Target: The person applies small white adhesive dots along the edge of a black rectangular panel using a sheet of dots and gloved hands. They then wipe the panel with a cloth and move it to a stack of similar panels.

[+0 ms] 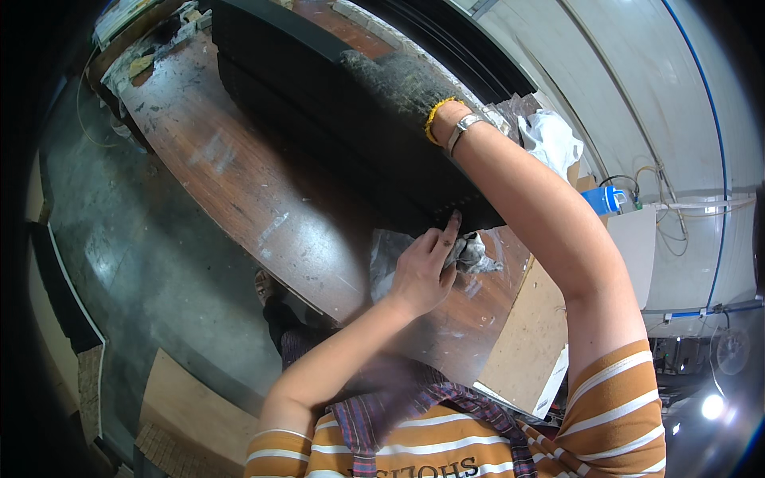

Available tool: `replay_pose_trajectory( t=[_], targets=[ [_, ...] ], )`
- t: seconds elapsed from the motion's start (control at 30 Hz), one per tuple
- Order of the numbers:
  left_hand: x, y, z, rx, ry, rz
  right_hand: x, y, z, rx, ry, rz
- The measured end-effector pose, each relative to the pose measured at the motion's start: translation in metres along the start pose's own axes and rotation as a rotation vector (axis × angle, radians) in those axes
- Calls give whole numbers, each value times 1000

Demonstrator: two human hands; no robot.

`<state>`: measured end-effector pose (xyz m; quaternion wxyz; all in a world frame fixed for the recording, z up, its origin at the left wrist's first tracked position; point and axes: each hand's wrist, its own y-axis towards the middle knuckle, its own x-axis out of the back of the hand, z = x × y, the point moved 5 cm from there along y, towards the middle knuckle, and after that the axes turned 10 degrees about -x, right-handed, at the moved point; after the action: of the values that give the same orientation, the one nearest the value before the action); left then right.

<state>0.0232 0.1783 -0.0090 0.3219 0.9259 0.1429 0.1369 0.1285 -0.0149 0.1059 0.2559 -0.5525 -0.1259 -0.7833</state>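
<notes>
A large black panel [319,119] stands tilted on the brown wooden table [215,159]. With its index finger stretched out, my left hand [422,271] touches the panel's near lower corner, beside a row of small holes. A crumpled grey-white rag [472,253] is bunched under that hand's curled fingers. On my right hand [398,84] is a dirty grey knit glove with a yellow cuff. It lies against the panel's upper edge; its fingers blend into the dark surface and cannot be made out.
Clear plastic film [390,251] lies under the left hand. A white plastic bag [550,139] and a blue bottle [603,199] are to the right, near a pale board [522,342]. More boards [187,406] lean at lower left on the concrete floor [159,247].
</notes>
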Motion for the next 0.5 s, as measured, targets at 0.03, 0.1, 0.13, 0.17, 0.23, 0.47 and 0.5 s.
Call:
replay_pose_trajectory(
  t=[0.03, 0.1, 0.13, 0.17, 0.23, 0.47, 0.5],
  targets=[
    [0, 0, 1, -5, 4, 18, 0, -1, 2, 23, 12, -28],
    [0, 0, 3, -12, 11, 33, 0, -2, 5, 55, 42, -60],
    [1, 0, 4, -12, 13, 30, 0, -1, 5, 64, 59, -64],
    [2, 0, 5, -13, 15, 26, -1, 0, 3, 30, 43, -61],
    [2, 2, 3, -43, 14, 27, 0, 1, 3, 43, 53, -40],
    [2, -1, 7, 47, -62, -16, -1, -1, 1, -7, 71, -52],
    [0, -3, 9, 49, -32, -15, -1, 0, 1, 11, 60, -49]
  ],
)
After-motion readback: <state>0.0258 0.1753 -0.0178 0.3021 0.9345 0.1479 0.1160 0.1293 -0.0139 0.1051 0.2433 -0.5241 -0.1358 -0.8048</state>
